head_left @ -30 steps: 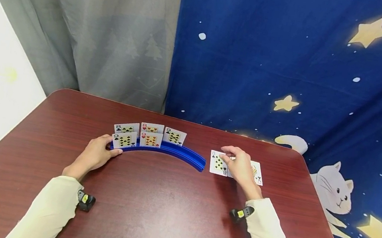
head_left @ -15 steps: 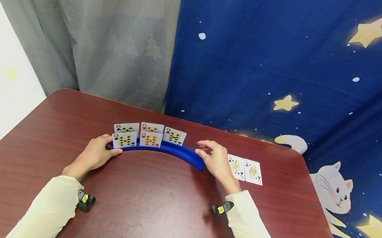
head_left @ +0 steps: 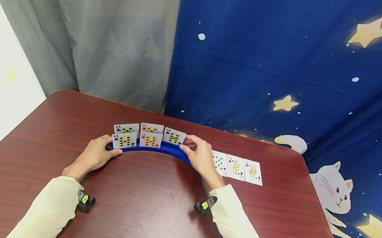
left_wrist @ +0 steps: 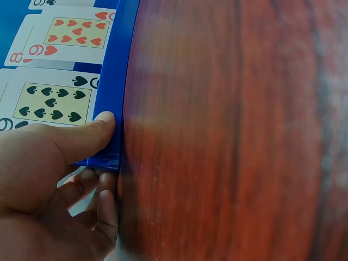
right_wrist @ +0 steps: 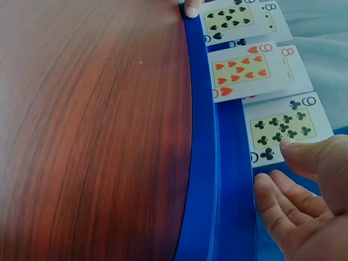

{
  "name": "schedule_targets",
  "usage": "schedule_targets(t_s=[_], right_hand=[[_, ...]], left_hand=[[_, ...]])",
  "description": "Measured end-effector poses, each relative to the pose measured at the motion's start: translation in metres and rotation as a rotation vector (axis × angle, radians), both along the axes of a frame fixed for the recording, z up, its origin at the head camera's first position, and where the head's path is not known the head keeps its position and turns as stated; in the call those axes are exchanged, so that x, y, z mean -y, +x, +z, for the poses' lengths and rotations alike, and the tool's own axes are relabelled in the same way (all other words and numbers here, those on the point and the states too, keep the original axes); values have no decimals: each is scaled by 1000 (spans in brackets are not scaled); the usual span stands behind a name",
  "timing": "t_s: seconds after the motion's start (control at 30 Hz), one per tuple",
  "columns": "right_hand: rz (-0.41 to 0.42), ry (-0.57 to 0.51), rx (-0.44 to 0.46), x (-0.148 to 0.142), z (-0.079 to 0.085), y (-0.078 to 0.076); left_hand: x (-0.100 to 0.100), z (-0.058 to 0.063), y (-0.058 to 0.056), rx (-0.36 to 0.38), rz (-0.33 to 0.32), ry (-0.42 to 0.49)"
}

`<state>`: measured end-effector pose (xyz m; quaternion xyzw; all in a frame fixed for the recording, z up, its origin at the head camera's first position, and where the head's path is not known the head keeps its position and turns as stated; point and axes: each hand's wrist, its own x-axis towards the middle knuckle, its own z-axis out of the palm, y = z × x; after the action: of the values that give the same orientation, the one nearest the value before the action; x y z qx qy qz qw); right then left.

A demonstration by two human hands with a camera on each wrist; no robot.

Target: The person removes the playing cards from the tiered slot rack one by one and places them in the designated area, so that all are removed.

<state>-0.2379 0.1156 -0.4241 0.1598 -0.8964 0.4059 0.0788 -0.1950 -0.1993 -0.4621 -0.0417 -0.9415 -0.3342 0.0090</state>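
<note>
A curved blue card holder stands on the table with playing cards upright in it. My left hand grips its left end, thumb on the front rail and fingers curled round the end in the left wrist view. Beside that hand are the nine of spades and, further right, the nine of hearts, each before an eight. At the right stands the nine of clubs. My right hand is at its right edge, thumb over the card's face, fingers apart from the thumb beyond the edge.
An eight of spades, partly behind the right hand, lies face up on the brown table. Next to it lie two picture cards. A grey curtain and a blue starry curtain hang behind the table.
My right hand has moved left from the flat cards, past the holder's right end, to the nine of clubs. The flat cards show more fully. My left hand has stayed put.
</note>
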Motion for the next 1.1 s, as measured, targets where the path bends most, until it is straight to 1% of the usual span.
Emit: schedule_targets(t_s=[0.07,0.17,0.33,0.43,0.5,0.7,0.8,0.9,1.0,1.1], right_hand=[[-8,16,-21,3,0,-1],[-12,49,-75,5,-1,-1],[-27,41,-113,6,-3,-2],[-43,30,-100,5,-2,-2],[-48,6,-73,3,0,-1],[-28,-186,73,-5,8,0],[-39,-236,104,-11,11,0],[-70,-227,93,-19,12,-1],[-116,-184,64,-27,13,-2],[-165,-151,57,-36,14,-2]], left_hand=[[0,0,0,-1,-1,-3],[-1,-1,0,7,-1,-2],[-1,-1,0,23,-1,7],[0,-2,0,22,0,6],[0,-2,0,21,0,4],[0,-1,0,18,0,2],[0,-1,0,11,0,1],[0,-1,1,8,0,2],[0,-1,1,10,1,5],[0,-1,1,12,1,5]])
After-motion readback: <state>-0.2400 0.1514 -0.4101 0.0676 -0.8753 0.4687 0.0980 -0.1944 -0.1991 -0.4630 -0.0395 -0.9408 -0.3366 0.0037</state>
